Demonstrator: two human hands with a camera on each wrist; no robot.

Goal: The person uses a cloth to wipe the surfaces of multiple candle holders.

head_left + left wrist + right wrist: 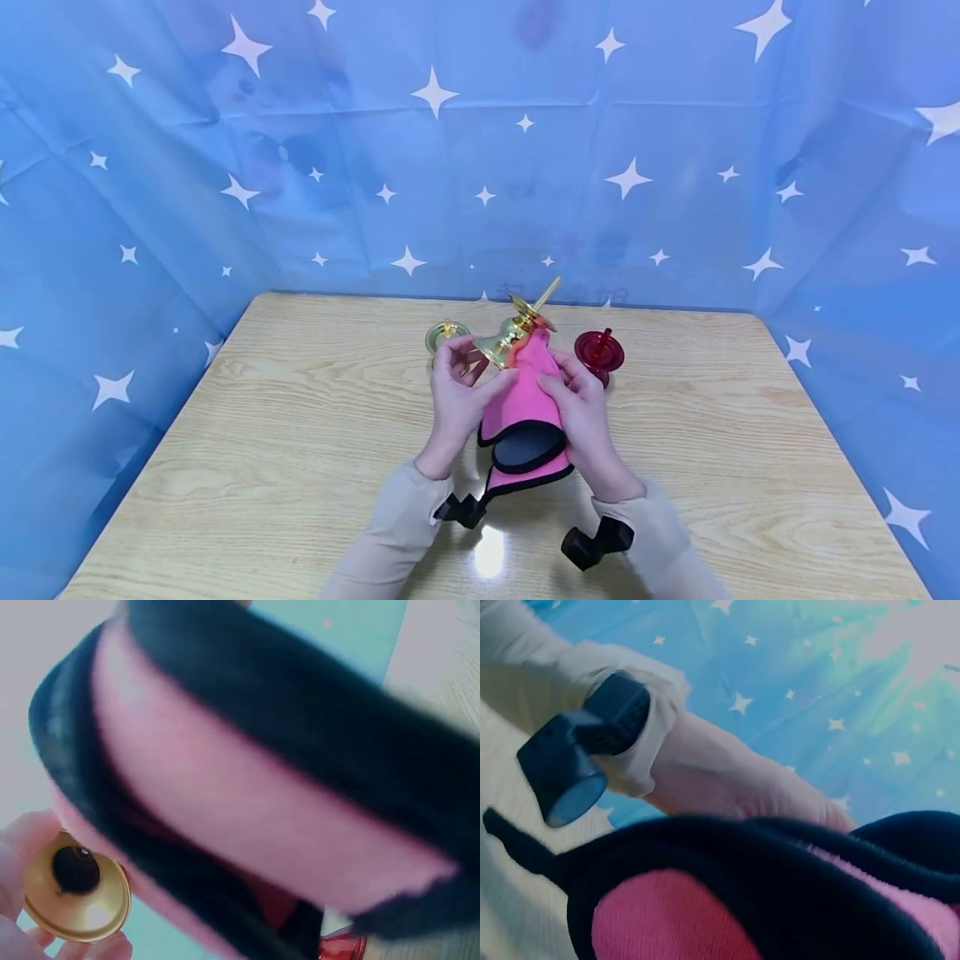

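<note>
A shiny gold candlestick point(501, 343) is held up at a tilt over the table, its spike pointing up and right. My left hand point(456, 412) grips it by the flared base; in the left wrist view, fingers curl round the gold rim point(111, 911) of its hollow underside. A pink cloth point(525, 396) with black edging drapes from the candlestick's dish toward me. My right hand point(587, 417) pinches this cloth against the candlestick's upper part, thumb on top. Loose cloth folds fill much of both wrist views and hide the right fingers.
Behind my left hand stands another gold candlestick point(433, 335). A red candlestick point(600, 352) stands just beyond my right hand. The wooden table point(300, 433) ends at a blue star-patterned curtain point(480, 150) along the back and sides.
</note>
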